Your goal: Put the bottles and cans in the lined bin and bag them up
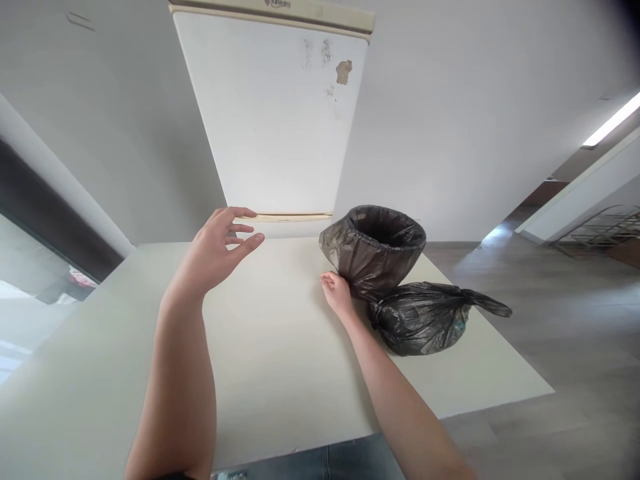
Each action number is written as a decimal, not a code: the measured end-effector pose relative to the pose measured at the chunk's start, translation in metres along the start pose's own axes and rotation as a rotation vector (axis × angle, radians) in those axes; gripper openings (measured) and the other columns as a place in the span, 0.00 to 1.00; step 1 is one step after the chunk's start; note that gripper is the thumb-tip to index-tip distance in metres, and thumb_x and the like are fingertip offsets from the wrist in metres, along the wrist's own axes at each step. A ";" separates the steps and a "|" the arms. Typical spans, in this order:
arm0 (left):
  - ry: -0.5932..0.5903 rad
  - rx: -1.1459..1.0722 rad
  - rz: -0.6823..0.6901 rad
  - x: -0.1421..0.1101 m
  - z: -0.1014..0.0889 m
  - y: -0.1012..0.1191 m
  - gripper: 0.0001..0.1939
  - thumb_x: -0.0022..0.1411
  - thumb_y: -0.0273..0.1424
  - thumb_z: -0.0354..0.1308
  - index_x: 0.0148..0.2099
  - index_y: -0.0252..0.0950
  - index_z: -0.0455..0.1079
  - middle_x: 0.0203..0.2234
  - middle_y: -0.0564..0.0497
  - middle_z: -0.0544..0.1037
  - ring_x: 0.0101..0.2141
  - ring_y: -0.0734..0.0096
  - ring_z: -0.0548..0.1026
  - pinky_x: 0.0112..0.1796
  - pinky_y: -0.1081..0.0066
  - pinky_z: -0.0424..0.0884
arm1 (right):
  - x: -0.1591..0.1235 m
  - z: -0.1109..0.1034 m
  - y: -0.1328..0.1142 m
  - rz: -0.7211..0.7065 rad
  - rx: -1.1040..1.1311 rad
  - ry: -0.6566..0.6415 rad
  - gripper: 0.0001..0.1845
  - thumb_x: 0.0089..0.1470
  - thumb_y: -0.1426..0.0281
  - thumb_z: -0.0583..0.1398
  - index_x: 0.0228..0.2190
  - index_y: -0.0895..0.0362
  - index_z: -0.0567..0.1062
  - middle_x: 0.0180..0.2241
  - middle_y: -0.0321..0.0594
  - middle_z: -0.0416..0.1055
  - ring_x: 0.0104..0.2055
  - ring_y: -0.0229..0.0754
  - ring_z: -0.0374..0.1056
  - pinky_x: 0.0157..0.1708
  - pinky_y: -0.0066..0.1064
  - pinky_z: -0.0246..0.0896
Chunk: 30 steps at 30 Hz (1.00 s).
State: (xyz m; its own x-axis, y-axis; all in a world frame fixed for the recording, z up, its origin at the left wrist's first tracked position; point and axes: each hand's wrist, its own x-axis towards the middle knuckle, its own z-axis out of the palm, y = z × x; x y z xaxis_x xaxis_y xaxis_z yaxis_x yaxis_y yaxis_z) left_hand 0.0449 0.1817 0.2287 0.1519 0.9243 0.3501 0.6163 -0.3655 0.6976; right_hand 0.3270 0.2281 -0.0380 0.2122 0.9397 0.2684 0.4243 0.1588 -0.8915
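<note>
Two bare forearms [183, 380] extend over a pale table [280, 373]. On its right side lies a closed black bag [423, 323], rounded, its gathered neck pointing right. Just behind it stands an open black bag [377, 270], its round mouth facing up. The right hand [337, 292] is at this bag's lower left side, fingers curled; whether they hold or touch the plastic cannot be told from this angle. The left hand [213, 247] hangs above the table, thumb and fingers apart. Beyond stands a white fridge [270, 113].
</note>
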 end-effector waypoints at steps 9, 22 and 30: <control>0.002 0.021 -0.006 0.000 0.007 -0.001 0.26 0.66 0.52 0.60 0.61 0.48 0.71 0.56 0.45 0.77 0.52 0.53 0.79 0.50 0.56 0.79 | 0.005 -0.012 0.014 0.164 0.036 0.284 0.09 0.48 0.67 0.54 0.24 0.54 0.73 0.27 0.42 0.78 0.32 0.45 0.74 0.33 0.31 0.65; -0.023 0.039 -0.016 -0.004 0.002 0.005 0.26 0.65 0.52 0.60 0.61 0.49 0.71 0.54 0.46 0.78 0.51 0.53 0.80 0.50 0.55 0.79 | 0.005 -0.022 0.013 0.238 -0.036 0.484 0.11 0.45 0.67 0.56 0.34 0.54 0.71 0.36 0.44 0.77 0.38 0.49 0.73 0.41 0.35 0.66; -0.039 0.047 -0.015 -0.004 0.002 0.005 0.26 0.65 0.52 0.60 0.61 0.49 0.71 0.54 0.46 0.78 0.52 0.53 0.80 0.51 0.56 0.79 | 0.005 -0.022 0.017 0.234 -0.087 0.523 0.20 0.48 0.69 0.57 0.45 0.58 0.68 0.48 0.54 0.72 0.43 0.49 0.72 0.48 0.38 0.66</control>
State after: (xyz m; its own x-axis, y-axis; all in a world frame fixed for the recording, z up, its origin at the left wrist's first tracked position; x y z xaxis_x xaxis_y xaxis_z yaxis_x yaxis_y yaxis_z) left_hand 0.0494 0.1760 0.2294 0.1721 0.9334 0.3148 0.6545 -0.3471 0.6717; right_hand 0.3547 0.2288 -0.0434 0.7061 0.6688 0.2325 0.3805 -0.0814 -0.9212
